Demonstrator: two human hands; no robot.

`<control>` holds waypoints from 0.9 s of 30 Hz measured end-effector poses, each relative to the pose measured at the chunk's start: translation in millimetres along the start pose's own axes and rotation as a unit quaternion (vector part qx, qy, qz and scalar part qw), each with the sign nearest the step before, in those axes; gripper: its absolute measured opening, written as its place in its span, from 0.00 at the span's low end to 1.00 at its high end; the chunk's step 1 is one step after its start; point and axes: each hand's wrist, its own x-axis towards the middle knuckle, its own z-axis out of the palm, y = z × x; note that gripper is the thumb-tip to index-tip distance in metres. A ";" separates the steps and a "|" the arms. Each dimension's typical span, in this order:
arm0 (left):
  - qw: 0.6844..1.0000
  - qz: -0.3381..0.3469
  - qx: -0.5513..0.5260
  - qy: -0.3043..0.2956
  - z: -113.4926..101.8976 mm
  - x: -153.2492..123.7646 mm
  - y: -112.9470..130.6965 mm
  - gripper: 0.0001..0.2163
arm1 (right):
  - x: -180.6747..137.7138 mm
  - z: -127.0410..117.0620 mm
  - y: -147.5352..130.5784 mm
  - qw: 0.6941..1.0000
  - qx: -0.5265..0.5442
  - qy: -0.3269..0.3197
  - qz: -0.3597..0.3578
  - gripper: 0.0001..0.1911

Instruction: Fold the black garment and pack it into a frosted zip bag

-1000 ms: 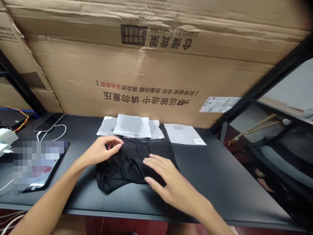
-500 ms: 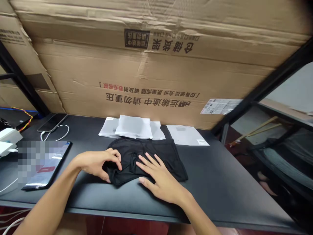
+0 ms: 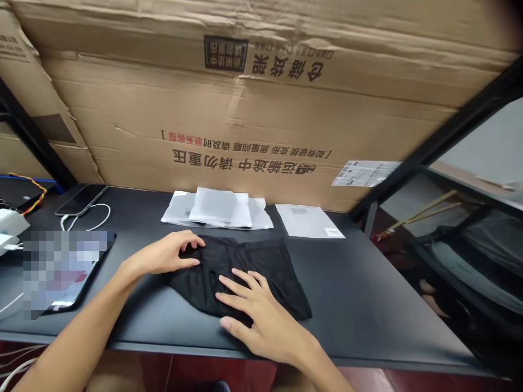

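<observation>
A black garment (image 3: 261, 269) lies spread on the black table (image 3: 368, 305) in front of me. My left hand (image 3: 165, 256) rests on its upper left corner with the fingers curled over the cloth edge. My right hand (image 3: 255, 316) lies flat on the garment's near edge, fingers stretched out and spread. Just behind the garment sits a stack of clear plastic bags (image 3: 218, 209), and one flat bag with a label (image 3: 308, 221) lies to its right.
A big cardboard sheet (image 3: 261, 109) stands along the table's back. At the left lie a phone (image 3: 81, 199) on a white cable, a tablet (image 3: 65, 269) and a white charger block (image 3: 10, 226). A black frame post (image 3: 433, 141) slants at the right.
My left hand has moved from the garment's near left edge up to its upper left corner. The cloth lies flatter and more spread out. My right hand has slid nearer to me.
</observation>
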 end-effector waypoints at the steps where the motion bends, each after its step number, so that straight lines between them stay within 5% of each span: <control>1: 1.000 0.009 -0.005 0.006 -2.6 -0.3 2.6 0.20 | -1.1 -1.6 2.4 1.000 -0.007 0.017 0.004 0.23; 4: 0.998 0.034 -0.032 0.045 -10.7 -1.2 17.0 0.18 | -10.6 -13.9 24.2 0.985 -0.041 0.152 0.067 0.23; 7: 0.992 0.080 -0.063 0.079 -7.0 -1.4 34.9 0.14 | -26.4 -27.9 61.3 0.918 -0.071 0.320 0.225 0.26; 11: 0.987 0.154 -0.049 0.002 17.6 -0.2 48.7 0.12 | -37.4 -26.3 97.1 0.883 -0.076 0.285 0.365 0.36; 15: 0.986 0.163 0.007 -0.029 34.4 4.4 45.5 0.10 | -25.6 -15.5 104.0 0.906 -0.081 0.263 0.321 0.34; 18: 0.991 0.119 0.023 0.060 30.3 8.9 30.8 0.12 | -10.3 -22.8 109.2 0.931 -0.078 0.261 0.244 0.31; 22: 0.985 0.000 0.086 0.148 20.6 10.3 -1.9 0.18 | 8.5 -45.9 123.3 0.967 -0.082 0.168 0.174 0.28; 27: 0.991 -0.029 0.096 0.088 17.1 10.7 -23.5 0.13 | 15.4 -63.6 124.1 0.982 -0.085 0.137 0.101 0.15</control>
